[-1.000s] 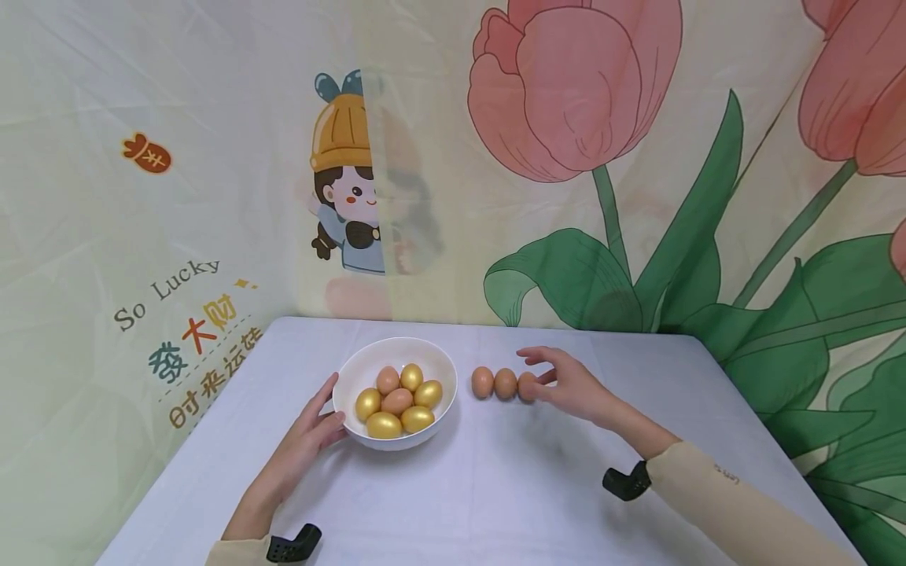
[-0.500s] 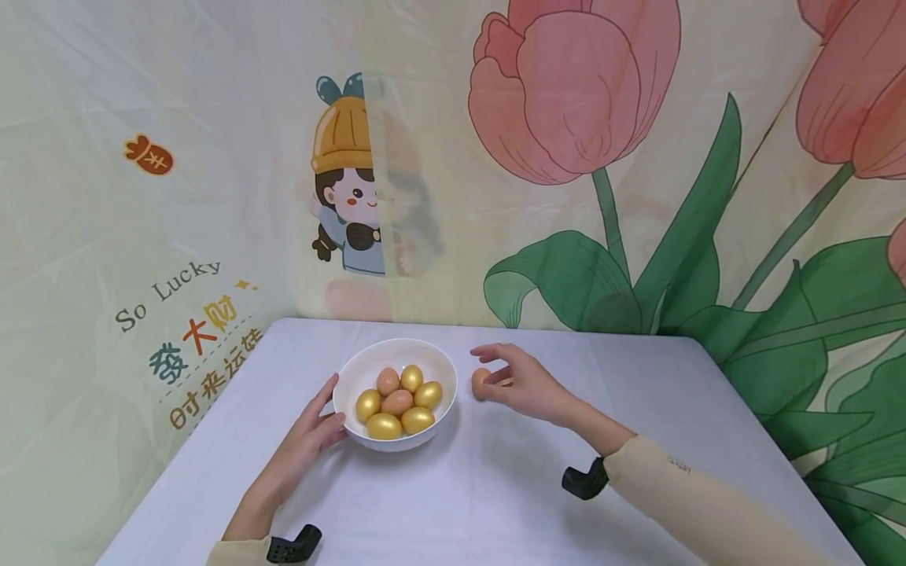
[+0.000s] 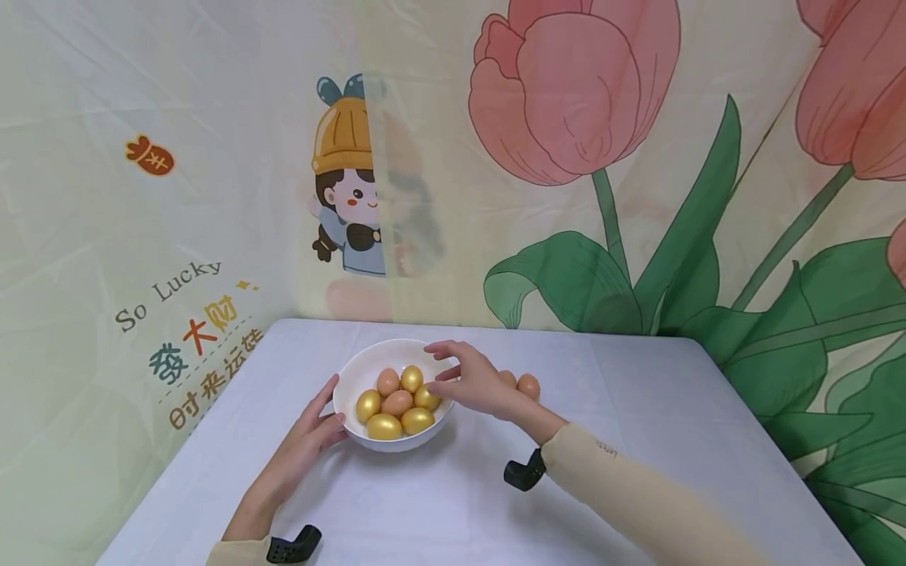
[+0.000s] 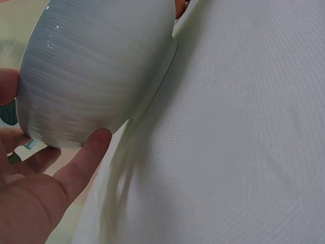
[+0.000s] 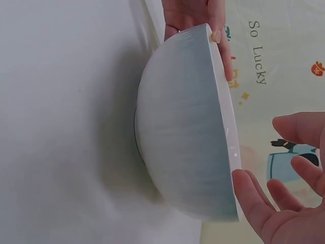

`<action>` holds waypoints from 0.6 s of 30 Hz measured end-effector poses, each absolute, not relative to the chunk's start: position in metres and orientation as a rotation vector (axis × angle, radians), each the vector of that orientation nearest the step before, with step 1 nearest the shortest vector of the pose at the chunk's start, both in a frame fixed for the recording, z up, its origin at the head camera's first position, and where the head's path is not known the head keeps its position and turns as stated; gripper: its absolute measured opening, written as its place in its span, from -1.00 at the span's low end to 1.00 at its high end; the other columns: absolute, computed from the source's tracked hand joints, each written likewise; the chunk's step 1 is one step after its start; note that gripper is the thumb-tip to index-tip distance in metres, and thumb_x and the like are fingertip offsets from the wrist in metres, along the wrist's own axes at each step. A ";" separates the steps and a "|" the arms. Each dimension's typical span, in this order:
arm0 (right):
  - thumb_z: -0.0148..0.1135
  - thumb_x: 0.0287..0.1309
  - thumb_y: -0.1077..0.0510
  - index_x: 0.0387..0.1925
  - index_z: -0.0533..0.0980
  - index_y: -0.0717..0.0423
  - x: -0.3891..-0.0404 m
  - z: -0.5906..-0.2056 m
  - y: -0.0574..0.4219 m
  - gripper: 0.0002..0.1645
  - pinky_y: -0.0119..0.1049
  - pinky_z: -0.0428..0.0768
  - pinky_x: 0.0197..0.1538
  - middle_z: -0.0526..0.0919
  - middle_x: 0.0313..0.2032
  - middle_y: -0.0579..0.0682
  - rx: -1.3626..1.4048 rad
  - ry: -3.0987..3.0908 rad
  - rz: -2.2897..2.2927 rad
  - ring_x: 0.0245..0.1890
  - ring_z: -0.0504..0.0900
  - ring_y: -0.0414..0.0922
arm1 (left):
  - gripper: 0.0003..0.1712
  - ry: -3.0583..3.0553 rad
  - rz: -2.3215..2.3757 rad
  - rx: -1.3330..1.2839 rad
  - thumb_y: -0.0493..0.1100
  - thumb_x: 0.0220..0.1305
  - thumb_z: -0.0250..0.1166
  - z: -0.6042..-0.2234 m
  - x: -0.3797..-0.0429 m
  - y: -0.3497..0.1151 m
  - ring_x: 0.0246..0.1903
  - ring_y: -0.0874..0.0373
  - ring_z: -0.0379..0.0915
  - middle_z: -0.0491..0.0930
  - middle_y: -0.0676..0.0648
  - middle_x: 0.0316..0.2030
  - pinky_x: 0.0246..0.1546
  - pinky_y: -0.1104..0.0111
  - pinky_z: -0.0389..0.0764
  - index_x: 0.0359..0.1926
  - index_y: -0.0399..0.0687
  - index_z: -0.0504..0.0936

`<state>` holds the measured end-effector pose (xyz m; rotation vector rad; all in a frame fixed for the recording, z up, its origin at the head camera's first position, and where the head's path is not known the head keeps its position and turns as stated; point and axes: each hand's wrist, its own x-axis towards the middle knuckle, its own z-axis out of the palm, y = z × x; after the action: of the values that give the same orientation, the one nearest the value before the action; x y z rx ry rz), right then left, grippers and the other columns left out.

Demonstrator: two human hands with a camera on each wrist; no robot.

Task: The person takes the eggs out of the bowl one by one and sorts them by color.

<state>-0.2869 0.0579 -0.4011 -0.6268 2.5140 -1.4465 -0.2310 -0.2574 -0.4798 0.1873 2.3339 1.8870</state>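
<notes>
A white bowl (image 3: 399, 445) stands on the table with two brown eggs (image 3: 388, 381) and several golden eggs (image 3: 384, 426) inside. My left hand (image 3: 311, 424) holds its left side; in the left wrist view a fingertip (image 4: 99, 138) presses the bowl's outer wall. My right hand (image 3: 476, 380) is at the right rim, fingers spread and reaching over the golden egg there. The right wrist view shows a fingertip (image 5: 239, 176) right at the rim and nothing between the fingers. Behind that hand sit two more brown eggs (image 3: 528, 387), one partly hidden.
A white cloth covers the table (image 3: 637, 409). At its back hangs a printed curtain (image 3: 439, 157) with tulips, a cartoon figure and lettering. Each wrist carries a black camera mount (image 3: 525, 472).
My right hand has moved left, from the rightmost egg in the row, along it to the bowl's right rim. The left hand and the bowl have stayed put.
</notes>
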 end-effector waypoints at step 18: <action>0.47 0.24 0.33 0.45 0.48 -0.02 -0.311 -0.423 0.005 -0.24 -0.12 0.80 0.14 0.49 0.38 0.22 -0.541 2.452 -1.517 0.07 0.71 0.03 | -0.16 2.337 1.894 0.202 -0.03 0.67 0.08 -0.482 -0.231 -0.259 0.51 -0.33 0.23 -0.27 -0.14 0.72 0.37 0.11 0.61 0.75 0.25 -0.12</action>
<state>-0.3110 0.0045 -0.4226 -0.5409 2.4515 -1.5165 -0.2311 -0.2593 -0.4819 0.2022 2.3368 1.8945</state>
